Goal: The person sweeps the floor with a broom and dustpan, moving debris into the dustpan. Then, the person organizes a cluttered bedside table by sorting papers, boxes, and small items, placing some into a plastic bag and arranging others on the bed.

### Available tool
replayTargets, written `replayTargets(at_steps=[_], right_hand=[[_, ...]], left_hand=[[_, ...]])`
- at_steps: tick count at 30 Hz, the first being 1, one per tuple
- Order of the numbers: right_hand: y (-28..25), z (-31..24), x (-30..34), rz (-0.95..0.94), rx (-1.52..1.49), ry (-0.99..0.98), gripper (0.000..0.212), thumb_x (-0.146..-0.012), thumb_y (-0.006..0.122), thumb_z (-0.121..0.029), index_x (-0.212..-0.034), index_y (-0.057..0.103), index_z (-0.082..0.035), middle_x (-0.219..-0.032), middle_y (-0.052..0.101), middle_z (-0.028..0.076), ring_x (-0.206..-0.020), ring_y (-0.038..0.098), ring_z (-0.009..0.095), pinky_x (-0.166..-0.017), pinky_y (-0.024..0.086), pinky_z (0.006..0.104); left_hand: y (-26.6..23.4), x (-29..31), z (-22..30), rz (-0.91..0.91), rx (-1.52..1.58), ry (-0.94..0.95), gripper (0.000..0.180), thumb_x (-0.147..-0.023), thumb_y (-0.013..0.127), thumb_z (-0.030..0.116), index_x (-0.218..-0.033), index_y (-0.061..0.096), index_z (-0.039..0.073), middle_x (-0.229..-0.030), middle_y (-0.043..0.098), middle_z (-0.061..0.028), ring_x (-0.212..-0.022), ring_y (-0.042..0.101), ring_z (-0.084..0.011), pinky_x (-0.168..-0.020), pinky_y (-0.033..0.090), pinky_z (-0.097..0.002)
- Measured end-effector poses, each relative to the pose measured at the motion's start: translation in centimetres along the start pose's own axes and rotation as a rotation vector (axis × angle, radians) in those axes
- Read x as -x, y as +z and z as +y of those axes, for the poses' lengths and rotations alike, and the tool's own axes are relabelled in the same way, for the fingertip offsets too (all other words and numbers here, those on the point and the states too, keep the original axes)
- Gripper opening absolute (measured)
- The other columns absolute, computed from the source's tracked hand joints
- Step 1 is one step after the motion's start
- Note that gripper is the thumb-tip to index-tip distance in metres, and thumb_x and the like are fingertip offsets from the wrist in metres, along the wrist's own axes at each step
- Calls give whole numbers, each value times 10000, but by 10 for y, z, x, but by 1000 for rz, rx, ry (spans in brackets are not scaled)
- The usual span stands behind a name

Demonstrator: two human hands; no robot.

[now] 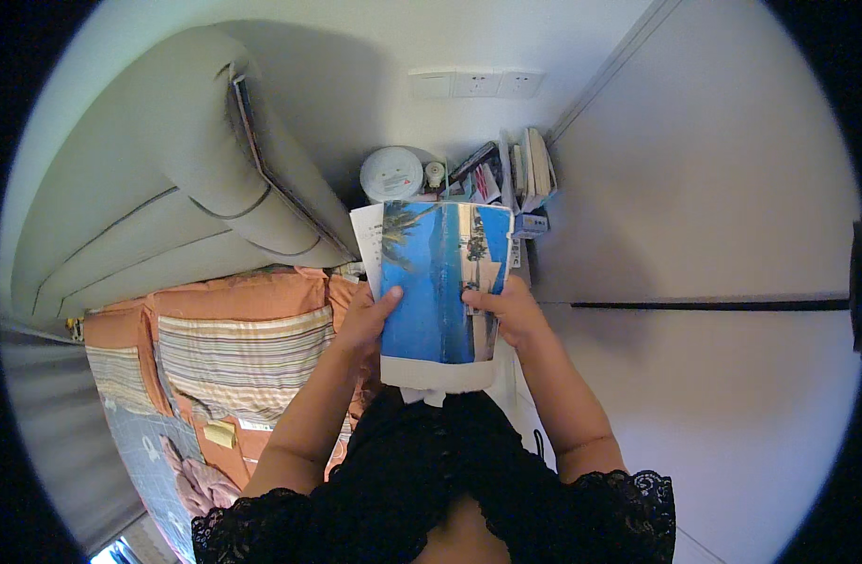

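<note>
Left grip (363, 320) and right grip (512, 310) pinch opposite sides of a rectangular, blue beach-printed paper stack (431, 291), likely light, flexible, best held there.

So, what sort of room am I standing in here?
It looks like a bedroom. The signs are the big padded headboard, the striped pillow on orange bedding, and the pink plush-looking item lying further down.
</note>
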State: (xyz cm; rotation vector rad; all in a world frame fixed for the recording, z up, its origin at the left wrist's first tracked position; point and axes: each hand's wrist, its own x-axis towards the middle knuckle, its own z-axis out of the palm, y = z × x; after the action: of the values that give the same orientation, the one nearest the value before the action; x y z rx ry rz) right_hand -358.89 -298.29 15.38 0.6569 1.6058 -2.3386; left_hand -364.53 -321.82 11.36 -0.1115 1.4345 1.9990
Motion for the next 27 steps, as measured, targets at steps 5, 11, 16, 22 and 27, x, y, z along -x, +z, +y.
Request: replayTargets(at_steps=[5,11,16,22,27], right_hand=[[16,1,5,-73,-307,120,305,-776,699,-89,-1059,602,-31,-974,655,57,-873,624,164,-789,497,324],[60,4,-2,-105,-203,106,250,-831,654,-117,-1055,616,-14,-993,653,71,-864,622,155,-788,498,310],[86,19,-15,44,255,-138,262,-795,681,-106,-1028,615,-8,-947,648,63,-820,600,133,-767,481,279],[84,50,-37,172,367,-364,305,-682,748,-173,-915,629,-17,-979,600,122,-890,576,224,-789,456,333],[81,24,-29,102,565,-596,430,-687,761,-170,-1072,607,-55,-1302,438,166,-1184,459,278,-945,407,370]], left_hand=[[3,-15,-5,-8,117,-147,514,-895,557,412,-1210,479,14,-1083,593,-117,-945,593,-204,-821,503,-343],[20,-30,13,-53,147,-284,525,-912,471,447,-1223,485,25,-1095,596,-133,-921,613,-226,-788,522,-331],[34,-29,19,-143,136,-265,509,-914,468,430,-1227,482,28,-1101,590,-140,-927,611,-227,-788,523,-335],[37,-35,13,-164,187,-222,520,-915,456,447,-1228,480,32,-1101,588,-138,-929,608,-226,-791,519,-341],[33,-56,18,-167,279,-184,529,-916,446,461,-1229,478,36,-1100,585,-138,-931,605,-226,-793,516,-346]])
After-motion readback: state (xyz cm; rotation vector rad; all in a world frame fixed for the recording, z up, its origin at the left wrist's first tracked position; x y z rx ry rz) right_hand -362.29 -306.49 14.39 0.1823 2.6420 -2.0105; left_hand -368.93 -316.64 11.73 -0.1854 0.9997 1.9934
